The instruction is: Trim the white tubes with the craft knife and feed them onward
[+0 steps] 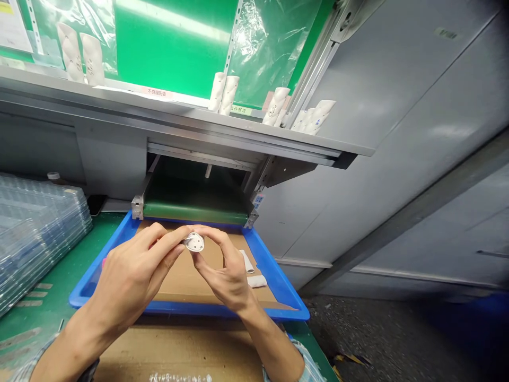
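A white plastic tube [195, 242] is held end-on to me, its rounded end face showing several small dark holes. My right hand [225, 270] is closed around it, with the thumb below and the index finger over the top. My left hand [139, 265] is pinched at the tube's left edge. Between its thumb and index finger a thin greyish sliver shows, too small to name. Both hands are above a blue tray [284, 286] lined with cardboard. Two white tubes [247, 262] [257, 281] lie in it, right of my right hand.
A green conveyor belt [194, 204] ends at the tray's far edge, carrying a small white tube [208, 171]. Stacked clear plastic trays [43, 228] stand at left. Overhead, a shelf [178, 109] bears several white tubes [228, 95]. Cardboard [178, 350] lies in front of the tray.
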Tool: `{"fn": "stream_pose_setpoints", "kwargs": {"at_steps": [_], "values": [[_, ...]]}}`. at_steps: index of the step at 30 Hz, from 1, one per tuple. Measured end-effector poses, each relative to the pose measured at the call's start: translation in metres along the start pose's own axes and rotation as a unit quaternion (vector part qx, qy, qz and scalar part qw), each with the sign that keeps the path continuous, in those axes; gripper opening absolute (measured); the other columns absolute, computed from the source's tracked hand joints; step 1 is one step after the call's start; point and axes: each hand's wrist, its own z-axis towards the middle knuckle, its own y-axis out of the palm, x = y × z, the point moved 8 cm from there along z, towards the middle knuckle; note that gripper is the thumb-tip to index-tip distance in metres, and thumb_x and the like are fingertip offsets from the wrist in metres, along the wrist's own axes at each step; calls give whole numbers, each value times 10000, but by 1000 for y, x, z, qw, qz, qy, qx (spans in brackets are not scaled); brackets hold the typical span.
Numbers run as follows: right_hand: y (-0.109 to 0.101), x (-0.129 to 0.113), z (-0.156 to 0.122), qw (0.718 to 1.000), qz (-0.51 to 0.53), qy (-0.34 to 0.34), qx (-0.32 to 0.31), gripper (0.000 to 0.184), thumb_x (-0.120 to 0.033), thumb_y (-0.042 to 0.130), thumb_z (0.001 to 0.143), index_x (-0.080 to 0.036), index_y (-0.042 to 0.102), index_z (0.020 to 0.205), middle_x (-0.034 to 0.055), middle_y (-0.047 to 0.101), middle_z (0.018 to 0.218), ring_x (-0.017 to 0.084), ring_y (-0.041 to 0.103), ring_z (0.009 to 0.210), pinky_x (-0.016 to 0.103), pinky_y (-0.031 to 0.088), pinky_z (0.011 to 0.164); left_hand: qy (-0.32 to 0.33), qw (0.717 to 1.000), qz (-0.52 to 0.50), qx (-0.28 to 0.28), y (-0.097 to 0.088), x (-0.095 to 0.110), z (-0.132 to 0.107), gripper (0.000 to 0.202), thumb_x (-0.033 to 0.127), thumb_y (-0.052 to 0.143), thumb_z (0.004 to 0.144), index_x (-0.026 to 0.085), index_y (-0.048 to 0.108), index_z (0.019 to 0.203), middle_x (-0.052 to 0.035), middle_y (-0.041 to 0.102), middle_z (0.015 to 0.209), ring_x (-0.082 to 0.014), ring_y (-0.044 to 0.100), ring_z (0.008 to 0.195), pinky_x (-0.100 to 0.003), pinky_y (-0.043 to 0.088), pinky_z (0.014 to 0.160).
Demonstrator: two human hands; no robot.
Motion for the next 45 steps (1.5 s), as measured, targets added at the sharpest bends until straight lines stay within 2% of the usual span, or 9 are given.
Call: {"fn": "stream_pose_setpoints", "kwargs": {"at_steps": [5, 13, 25, 31, 34, 38, 41, 43, 45], "values": [[2, 0, 0, 1000, 12, -18, -8, 477, 10, 675, 972, -239, 611, 1374, 82, 773, 1310, 204, 759, 1227, 342, 642, 1092, -12, 999, -35, -15, 3, -2, -2, 330, 277, 492, 1167, 295, 637, 1464, 15, 683, 1031, -124, 657, 870, -239, 482, 783], [1, -3, 1, 999, -11, -43, -4, 466, 14, 653, 975, -240, 621, 1365, 96, 781, 1302, 227, 759, 1247, 404, 645, 1105, -26, 995, -93, -10, 1, -7, -4, 311, 260, 564, 1143, 276, 692, 1426, 8, 779, 1091, -132, 684, 927, -246, 516, 866], [1, -3, 0, 998, -16, -58, -6, 469, -9, 647, 986, -253, 633, 1386, 89, 793, 1275, 232, 777, 1197, 411, 667, 1052, -34, 991, -130, -11, 0, -13, -4, 307, 224, 625, 1104, 289, 753, 1375, -11, 828, 1139, -156, 746, 958, -256, 568, 909], [0, -6, 0, 998, -9, -65, -12, 490, 19, 645, 978, -247, 630, 1389, 86, 791, 1272, 221, 764, 1218, 399, 652, 1079, -26, 991, -132, -8, -2, -13, -4, 313, 220, 599, 1116, 310, 746, 1377, 12, 817, 1067, -138, 725, 914, -235, 551, 868], [0, -6, 2, 998, -6, -53, -16, 496, 18, 648, 967, -249, 624, 1385, 89, 792, 1274, 228, 772, 1209, 397, 659, 1065, -28, 990, -138, -15, -2, -13, -3, 315, 212, 597, 1116, 309, 741, 1379, 9, 813, 1092, -131, 721, 939, -229, 540, 879], [-1, -5, 3, 999, 7, -34, -17, 474, -9, 672, 965, -260, 628, 1365, 94, 766, 1302, 235, 761, 1221, 405, 656, 1070, -59, 984, -165, -15, -4, -15, 2, 249, 258, 619, 1103, 273, 765, 1304, 0, 804, 1058, -118, 716, 878, -206, 540, 797], [1, -3, 0, 999, 27, -23, -21, 500, -54, 696, 980, -270, 616, 1424, 99, 728, 1293, 239, 734, 1232, 419, 647, 1087, -109, 974, -197, -24, -2, -18, 5, 277, 362, 669, 1070, 258, 765, 1308, 19, 741, 838, -115, 640, 681, -202, 517, 629], [5, -1, -4, 998, 57, -6, -34, 655, -95, 697, 998, -279, 490, 1591, 100, 708, 1297, 229, 737, 1215, 405, 647, 1097, -129, 960, -241, -67, 7, -16, 4, 321, 393, 680, 1052, 270, 761, 1337, 30, 716, 770, -110, 559, 580, -202, 476, 532], [8, 1, -8, 994, 96, 8, -46, 818, -122, 695, 1010, -289, 310, 1713, 100, 703, 1322, 220, 743, 1226, 389, 638, 1120, -133, 940, -292, -112, 15, -13, 2, 318, 380, 675, 1046, 285, 769, 1334, 2, 780, 889, -108, 558, 579, -206, 479, 516]]}}
